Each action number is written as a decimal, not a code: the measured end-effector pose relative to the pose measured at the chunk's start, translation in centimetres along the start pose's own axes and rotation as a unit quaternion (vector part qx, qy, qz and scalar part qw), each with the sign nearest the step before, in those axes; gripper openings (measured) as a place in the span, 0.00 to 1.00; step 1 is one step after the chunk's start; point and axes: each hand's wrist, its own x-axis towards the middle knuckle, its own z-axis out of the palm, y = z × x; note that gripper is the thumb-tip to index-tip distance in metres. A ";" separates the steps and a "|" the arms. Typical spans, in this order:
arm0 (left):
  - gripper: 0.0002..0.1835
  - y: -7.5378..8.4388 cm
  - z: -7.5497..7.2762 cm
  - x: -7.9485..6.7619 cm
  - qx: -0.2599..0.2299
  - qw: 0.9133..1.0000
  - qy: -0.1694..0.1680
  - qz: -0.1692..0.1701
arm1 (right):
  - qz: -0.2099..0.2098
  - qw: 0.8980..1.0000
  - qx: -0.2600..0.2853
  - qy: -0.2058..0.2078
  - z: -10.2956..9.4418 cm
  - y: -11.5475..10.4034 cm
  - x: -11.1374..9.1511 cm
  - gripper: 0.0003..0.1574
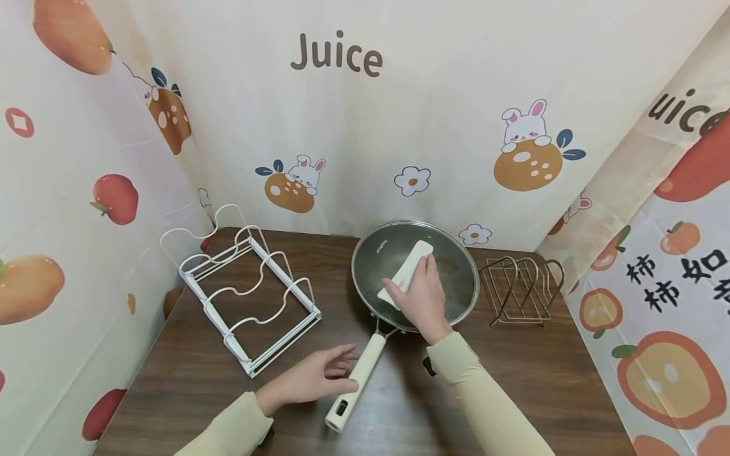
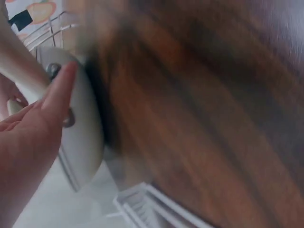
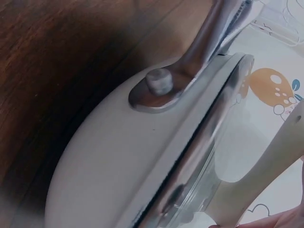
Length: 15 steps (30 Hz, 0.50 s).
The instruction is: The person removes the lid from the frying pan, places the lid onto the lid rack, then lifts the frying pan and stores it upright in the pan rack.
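A light-coloured pan (image 3: 109,156) with a long cream handle (image 1: 369,361) stands on the dark wooden table, its handle pointing towards me. Over it lies a steel-rimmed glass lid (image 1: 371,269), topped by a cream bar-shaped lid handle (image 1: 419,251). My right hand (image 1: 423,296) grips this lid handle, thumb on its left side and fingers along the right. Beside the pan handle, my left hand (image 1: 313,377) has relaxed fingers, with the thumb overlapping the handle in the head view. The left wrist view shows that thumb in front of the pan's handle joint.
To the left stands a white wire rack (image 1: 256,304) with wavy upright dividers. A smaller bronze-coloured wire rack (image 1: 521,291) is close to the pan's right side. Fruit-printed curtains (image 1: 353,126) enclose the table (image 1: 513,392) at the back and both sides.
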 end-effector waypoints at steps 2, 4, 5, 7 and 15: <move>0.44 -0.2 0.2 0.2 -0.056 0.998 -0.013 -0.008 | 0.004 1.000 0.007 -0.001 0.1 0.0 0.0 0.70; 0.43 -0.4 0.3 0.3 -0.077 0.997 -0.016 -0.011 | 0.006 1.000 0.009 -0.001 0.2 0.0 -0.1 0.70; 0.43 -0.4 0.3 0.4 -0.078 0.997 -0.016 -0.011 | 0.006 1.000 0.010 -0.001 0.2 0.0 -0.1 0.70; 0.43 -0.5 0.4 0.6 -0.077 0.997 -0.015 -0.011 | 0.005 1.000 0.013 0.001 0.2 0.0 -0.1 0.70; 0.41 -0.4 1.0 1.6 -0.079 0.996 -0.014 -0.034 | 0.008 1.000 0.022 0.006 0.2 0.1 -0.3 0.69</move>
